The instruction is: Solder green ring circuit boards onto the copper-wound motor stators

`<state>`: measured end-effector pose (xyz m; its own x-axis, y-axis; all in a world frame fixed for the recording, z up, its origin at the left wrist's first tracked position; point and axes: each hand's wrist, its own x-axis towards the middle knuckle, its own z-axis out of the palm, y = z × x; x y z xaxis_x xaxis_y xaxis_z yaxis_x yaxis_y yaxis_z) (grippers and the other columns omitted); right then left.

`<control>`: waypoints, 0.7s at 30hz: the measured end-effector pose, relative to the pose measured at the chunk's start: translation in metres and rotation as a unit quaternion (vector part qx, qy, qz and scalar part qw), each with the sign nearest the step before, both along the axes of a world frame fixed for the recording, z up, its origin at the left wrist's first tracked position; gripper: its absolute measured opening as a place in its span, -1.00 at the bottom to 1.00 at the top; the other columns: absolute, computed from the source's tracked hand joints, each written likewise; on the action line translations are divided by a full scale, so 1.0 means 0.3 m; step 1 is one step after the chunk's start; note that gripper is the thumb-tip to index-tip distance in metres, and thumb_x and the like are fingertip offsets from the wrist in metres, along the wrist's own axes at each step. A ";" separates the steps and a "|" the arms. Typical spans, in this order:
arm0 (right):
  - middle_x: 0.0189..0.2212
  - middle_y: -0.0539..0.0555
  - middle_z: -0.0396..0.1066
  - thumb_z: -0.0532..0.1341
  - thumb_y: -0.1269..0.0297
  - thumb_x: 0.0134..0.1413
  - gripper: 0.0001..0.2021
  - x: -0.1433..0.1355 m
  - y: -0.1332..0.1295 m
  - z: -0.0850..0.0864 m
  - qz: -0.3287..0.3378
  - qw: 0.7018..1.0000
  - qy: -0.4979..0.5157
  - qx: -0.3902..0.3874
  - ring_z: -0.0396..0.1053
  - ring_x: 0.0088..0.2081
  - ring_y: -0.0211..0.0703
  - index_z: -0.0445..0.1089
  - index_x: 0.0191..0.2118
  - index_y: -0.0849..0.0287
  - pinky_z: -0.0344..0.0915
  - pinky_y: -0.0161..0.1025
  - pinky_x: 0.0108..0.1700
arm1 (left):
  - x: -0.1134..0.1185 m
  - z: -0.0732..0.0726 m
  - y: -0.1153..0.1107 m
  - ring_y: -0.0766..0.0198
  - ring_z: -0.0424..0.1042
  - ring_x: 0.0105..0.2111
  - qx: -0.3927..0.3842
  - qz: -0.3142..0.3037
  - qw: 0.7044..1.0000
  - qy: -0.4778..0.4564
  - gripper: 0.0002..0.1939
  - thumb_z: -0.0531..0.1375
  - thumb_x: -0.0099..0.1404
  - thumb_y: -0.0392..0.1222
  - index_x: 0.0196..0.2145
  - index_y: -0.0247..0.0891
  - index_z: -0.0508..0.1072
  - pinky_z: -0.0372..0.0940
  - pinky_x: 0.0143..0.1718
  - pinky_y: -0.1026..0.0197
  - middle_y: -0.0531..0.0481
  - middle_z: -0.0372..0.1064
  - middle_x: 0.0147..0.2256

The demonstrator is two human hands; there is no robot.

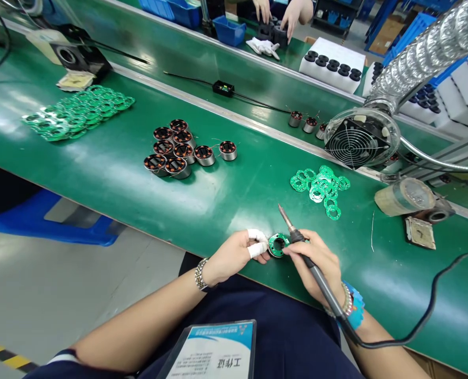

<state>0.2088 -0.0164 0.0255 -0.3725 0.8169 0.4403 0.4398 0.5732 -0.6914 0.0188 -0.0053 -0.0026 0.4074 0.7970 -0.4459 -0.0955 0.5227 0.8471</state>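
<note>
At the front edge of the green bench, my left hand (253, 246), with white tape on its fingers, grips the side of a motor stator (272, 253). A green ring circuit board (277, 243) sits on top of it. My right hand (316, 258) is closed around a soldering iron (292, 229), whose tip points up and away from the board. The right fingertips touch or nearly touch the board's right side. Loose green ring boards (324, 187) lie beyond my hands, and several wound stators (176, 150) stand to the left.
A fume extractor fan (354, 139) hangs at the right on a foil duct. Below it are a round container (405, 197) and a sponge tray (420, 232). Panels of green boards (79, 113) lie far left. Across the bench, a co-worker's hands (285, 16) handle black parts.
</note>
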 end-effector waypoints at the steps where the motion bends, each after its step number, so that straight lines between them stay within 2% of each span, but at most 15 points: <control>1: -0.48 0.05 0.43 0.14 0.51 0.06 -0.79 0.012 -0.002 0.008 -0.003 1.000 0.011 -0.009 0.39 -0.29 -0.14 0.38 -0.19 0.13 0.35 -0.16 -0.25 | 0.000 0.002 0.000 0.34 0.42 -0.48 0.002 0.003 1.000 0.003 -0.87 0.22 0.10 -0.22 -0.44 -0.34 0.35 0.32 -0.36 0.25 0.02 0.41 -0.52; 5: -0.51 0.04 0.39 0.18 0.46 0.01 -0.71 0.053 -0.018 0.036 0.014 0.999 0.033 -0.024 0.34 -0.44 -0.18 0.37 -0.09 0.15 0.32 -0.19 -0.37 | 0.000 0.002 -0.002 0.35 0.42 -0.49 0.006 0.009 1.000 0.006 -0.86 0.21 0.12 -0.20 -0.43 -0.34 0.35 0.32 -0.36 0.25 0.03 0.41 -0.52; 9: -0.54 0.03 0.37 0.16 0.50 0.00 -0.78 0.064 -0.036 0.053 0.007 0.997 0.048 -0.065 0.30 -0.49 -0.20 0.43 -0.21 0.15 0.28 -0.21 -0.43 | 0.000 -0.002 -0.002 0.34 0.42 -0.48 0.004 0.011 1.000 0.011 -0.87 0.20 0.13 -0.21 -0.43 -0.34 0.35 0.33 -0.35 0.24 0.02 0.41 -0.52; 14: -0.57 0.03 0.35 0.16 0.51 0.00 -0.79 0.063 -0.043 0.055 0.010 0.994 0.053 -0.096 0.27 -0.49 -0.21 0.44 -0.25 0.16 0.25 -0.21 -0.45 | 0.000 -0.005 -0.002 0.34 0.43 -0.48 0.011 0.011 1.000 0.017 -0.89 0.18 0.15 -0.22 -0.44 -0.34 0.35 0.33 -0.35 0.24 0.01 0.42 -0.52; 21: -0.57 0.03 0.36 0.15 0.50 0.00 -0.80 0.056 -0.036 0.063 0.025 0.995 0.047 -0.086 0.29 -0.51 -0.21 0.44 -0.25 0.17 0.25 -0.22 -0.46 | 0.001 -0.002 -0.003 0.35 0.43 -0.48 0.014 0.010 1.000 0.023 -0.91 0.15 0.16 -0.25 -0.43 -0.34 0.34 0.33 -0.35 0.25 0.01 0.42 -0.52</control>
